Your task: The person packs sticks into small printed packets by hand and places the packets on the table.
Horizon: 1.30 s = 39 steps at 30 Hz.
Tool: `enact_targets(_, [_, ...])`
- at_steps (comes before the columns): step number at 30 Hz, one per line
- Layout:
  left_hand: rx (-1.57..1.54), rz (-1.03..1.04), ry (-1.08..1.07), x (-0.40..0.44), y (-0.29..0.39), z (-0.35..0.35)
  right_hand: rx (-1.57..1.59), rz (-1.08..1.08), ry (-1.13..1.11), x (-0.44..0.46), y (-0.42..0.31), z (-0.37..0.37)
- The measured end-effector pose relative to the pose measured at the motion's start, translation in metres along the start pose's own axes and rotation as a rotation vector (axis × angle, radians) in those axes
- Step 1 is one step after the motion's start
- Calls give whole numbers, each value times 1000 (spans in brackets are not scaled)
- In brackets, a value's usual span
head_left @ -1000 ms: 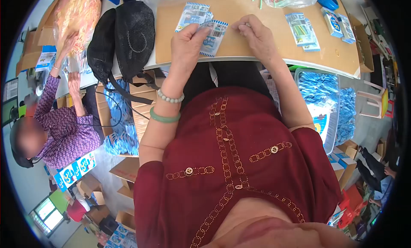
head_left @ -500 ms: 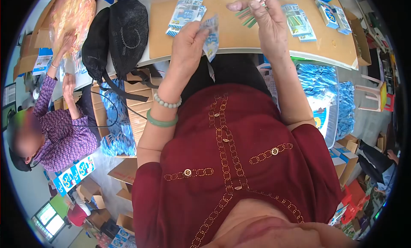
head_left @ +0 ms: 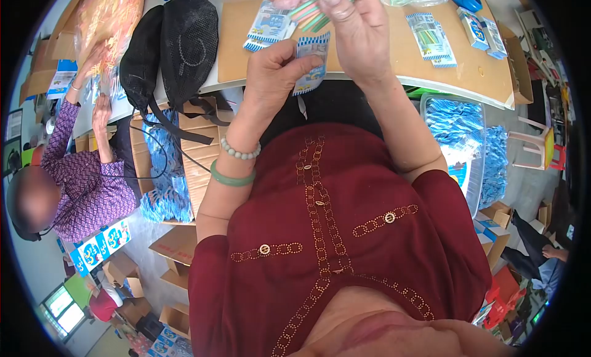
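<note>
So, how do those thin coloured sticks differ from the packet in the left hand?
The sticks are narrow, with green and pink among their colours; the packet is flat, broader, and blue and white with a striped edge. The sticks form a bunch of several pieces, while the packet looks like a single one. Both are held: sticks in the right hand, packet in the left hand.

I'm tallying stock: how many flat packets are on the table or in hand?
5 visible: one packet in the left hand, two in the left pile, two in the right pile on the table. More may be hidden underneath.
</note>
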State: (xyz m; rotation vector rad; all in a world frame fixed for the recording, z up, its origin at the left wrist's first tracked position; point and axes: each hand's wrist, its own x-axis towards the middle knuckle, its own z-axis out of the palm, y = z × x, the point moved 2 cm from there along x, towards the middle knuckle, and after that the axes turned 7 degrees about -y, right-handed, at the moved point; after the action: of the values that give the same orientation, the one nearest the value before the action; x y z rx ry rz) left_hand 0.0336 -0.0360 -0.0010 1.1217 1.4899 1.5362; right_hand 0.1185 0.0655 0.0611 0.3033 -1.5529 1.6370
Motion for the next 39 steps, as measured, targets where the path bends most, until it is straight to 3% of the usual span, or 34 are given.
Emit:
enact_targets(2, [-53,-13,-27,2,4,1,33,-10,-21,-1,16,-6])
enact_targets(5, [-186,-54,-41,6,4,2,67,-520,-264,2,48,-27])
enact_targets(9, [-159,-50,-49,12,-4,4,255,-586,-282,-7,68,-42])
enact_targets(10, [-164,-55,-53,14,-5,6,252,-580,-278,-11,58,-39])
enact_targets(13, [-138,-85,-44,16,-5,12,174,137,225,-27,15,-26])
enact_targets(18, [-105,-11,-70,16,-12,12,75,156,225,-32,34,-36])
enact_targets(21, [33,71,-36,16,-11,13,320,-413,-141,-28,71,-53])
enact_targets(26, [-7,-40,-27,11,-15,5,409,-408,-121,-31,65,-49])
enact_targets(29, [-31,-51,-18,7,-8,-2,-166,84,262,-35,26,-43])
enact_targets(30, [-30,-49,-18,6,-9,-6,-166,82,261,-40,29,-51])
enact_targets(33, [33,54,39,4,-13,-17,-898,585,108,-63,60,-82])
enact_targets(38, [137,37,40,3,-12,-19,-822,520,153,-65,42,-83])
enact_targets(39, [174,52,45,4,-10,-18,-603,435,201,-58,33,-81])
